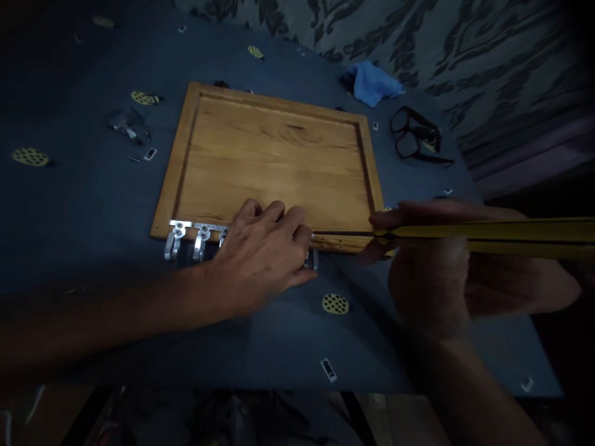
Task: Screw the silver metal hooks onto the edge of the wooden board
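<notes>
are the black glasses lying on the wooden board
No, the black glasses lie on the blue tablecloth, to the right of the wooden board.

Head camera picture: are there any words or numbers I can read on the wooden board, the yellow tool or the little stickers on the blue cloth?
No text can be read anywhere in this picture.
Small white tags on the blue cover: dark marks, too small and blurred to read.
Wooden board, hook rail, and yellow-handled tool in the right hand: no writing shows.
</notes>
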